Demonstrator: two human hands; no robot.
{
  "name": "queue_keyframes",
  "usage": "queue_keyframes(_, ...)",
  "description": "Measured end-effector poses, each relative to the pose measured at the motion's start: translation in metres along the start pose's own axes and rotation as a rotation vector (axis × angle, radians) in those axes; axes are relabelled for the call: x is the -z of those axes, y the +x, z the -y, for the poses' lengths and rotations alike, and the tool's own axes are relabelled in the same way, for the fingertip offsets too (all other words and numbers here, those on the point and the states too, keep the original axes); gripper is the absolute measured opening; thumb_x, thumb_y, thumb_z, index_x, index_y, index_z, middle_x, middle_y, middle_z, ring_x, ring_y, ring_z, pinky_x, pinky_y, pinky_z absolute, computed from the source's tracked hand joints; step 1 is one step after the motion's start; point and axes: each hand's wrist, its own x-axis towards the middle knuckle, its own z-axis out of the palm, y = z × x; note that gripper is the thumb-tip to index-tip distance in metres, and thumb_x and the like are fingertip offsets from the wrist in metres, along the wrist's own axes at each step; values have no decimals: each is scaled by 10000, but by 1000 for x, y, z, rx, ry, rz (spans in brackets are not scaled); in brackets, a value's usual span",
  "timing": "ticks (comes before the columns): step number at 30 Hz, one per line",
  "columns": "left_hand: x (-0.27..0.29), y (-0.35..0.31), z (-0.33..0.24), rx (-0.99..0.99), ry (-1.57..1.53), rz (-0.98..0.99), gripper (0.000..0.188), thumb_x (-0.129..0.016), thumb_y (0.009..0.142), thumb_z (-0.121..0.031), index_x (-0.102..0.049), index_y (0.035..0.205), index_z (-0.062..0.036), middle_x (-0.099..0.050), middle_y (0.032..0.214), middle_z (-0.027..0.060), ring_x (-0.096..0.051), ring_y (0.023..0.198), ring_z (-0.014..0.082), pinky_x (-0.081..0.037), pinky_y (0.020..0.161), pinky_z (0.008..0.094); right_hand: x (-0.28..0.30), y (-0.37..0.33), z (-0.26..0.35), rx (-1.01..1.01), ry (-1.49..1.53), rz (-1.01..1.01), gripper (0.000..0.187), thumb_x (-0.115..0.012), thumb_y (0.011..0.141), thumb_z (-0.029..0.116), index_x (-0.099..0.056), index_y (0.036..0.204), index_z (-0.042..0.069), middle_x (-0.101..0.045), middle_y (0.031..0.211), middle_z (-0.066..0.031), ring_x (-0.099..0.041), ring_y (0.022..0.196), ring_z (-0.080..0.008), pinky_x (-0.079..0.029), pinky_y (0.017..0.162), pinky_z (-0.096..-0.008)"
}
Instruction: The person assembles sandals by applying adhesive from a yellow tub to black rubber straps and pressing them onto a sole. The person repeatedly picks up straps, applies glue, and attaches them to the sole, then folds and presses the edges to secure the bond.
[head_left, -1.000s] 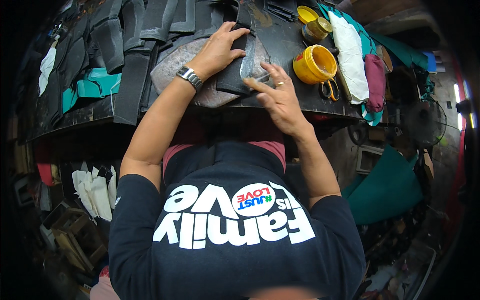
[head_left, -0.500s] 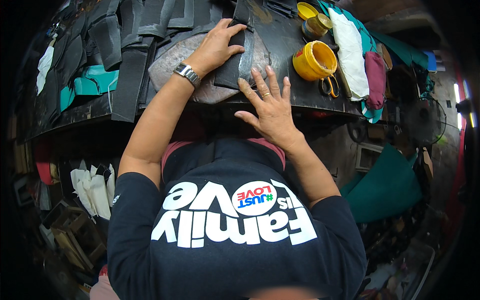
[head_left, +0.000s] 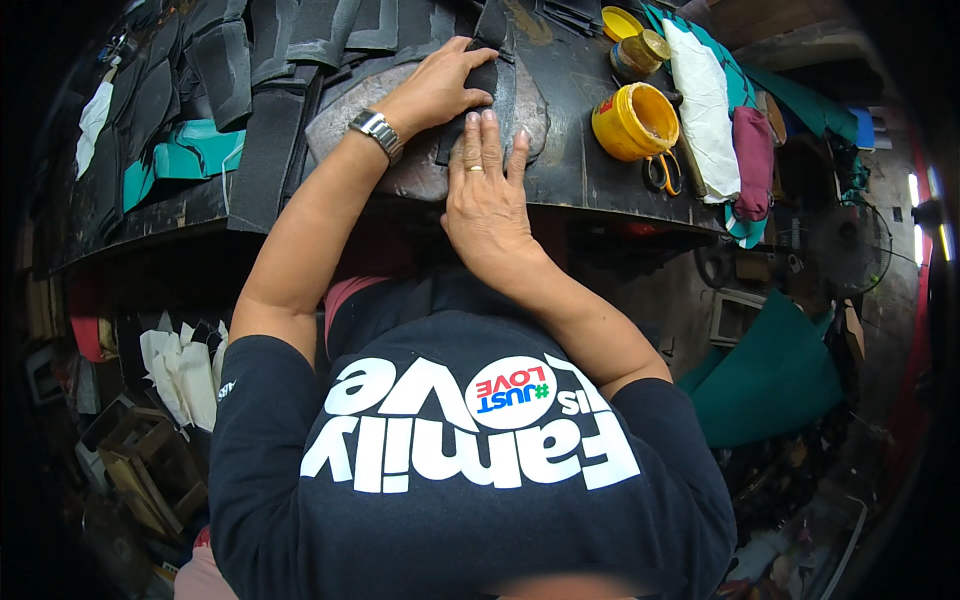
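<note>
A black strip-like piece of sheet material (head_left: 507, 90), with a greyish band along its right side, lies on a flat grey stone slab (head_left: 345, 125). My left hand (head_left: 440, 88), below a metal wristwatch, rests on the upper part of this piece, with thumb and fingers apart. Flat on the lower part lies my right hand (head_left: 490, 205), its fingers stretched away from me; they hide that end of the piece. A ring is on one of its fingers.
Several cut black pieces (head_left: 220, 75) cover the table's left and far side, with teal material (head_left: 195, 150) among them. To the right stand an open yellow tub (head_left: 622, 125) and a jar (head_left: 637, 55). Beside them are orange-handled scissors (head_left: 662, 175) and a white cloth roll (head_left: 703, 110).
My right hand has moved left from the piece's right edge onto the piece, and its spread fingers have come closer together. My left hand stays nearly in place.
</note>
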Motion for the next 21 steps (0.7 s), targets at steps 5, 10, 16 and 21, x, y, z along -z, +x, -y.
queue_keyframes(5,0,3,2,17,19,17,643,-808,822,-222,-570,1413,-131,-572,1280,195,-579,1196,383,-485,1017,436,0,2,4,19,159,-32,924,-815,757,414,-446,1457,-64,-269,1598,-292,-171,1523,-446,-98,1185,-675)
queue_keyframes(10,1,4,3,-19,37,36,650,-807,826,-243,-565,1418,-131,-572,1275,210,-577,1193,394,-478,1022,445,22,-12,-25,66,579,-90,736,-759,831,323,-484,1461,60,-308,1583,-272,-192,1512,-452,-138,1168,-689)
queue_keyframes(16,1,1,2,-29,30,1,644,-800,830,-242,-563,1416,-117,-566,1290,226,-566,1208,407,-469,1032,446,22,-22,-46,-30,275,-103,566,-686,821,144,-575,1368,50,-411,1526,-226,-272,1489,-415,-174,1161,-681)
queue_keyframes(21,0,3,5,-13,40,16,640,-803,826,-247,-570,1406,-109,-569,1300,225,-563,1217,401,-467,1037,438,8,-12,-24,94,47,-85,541,-554,877,132,-532,1401,-3,-415,1533,-203,-274,1501,-359,-155,1175,-669)
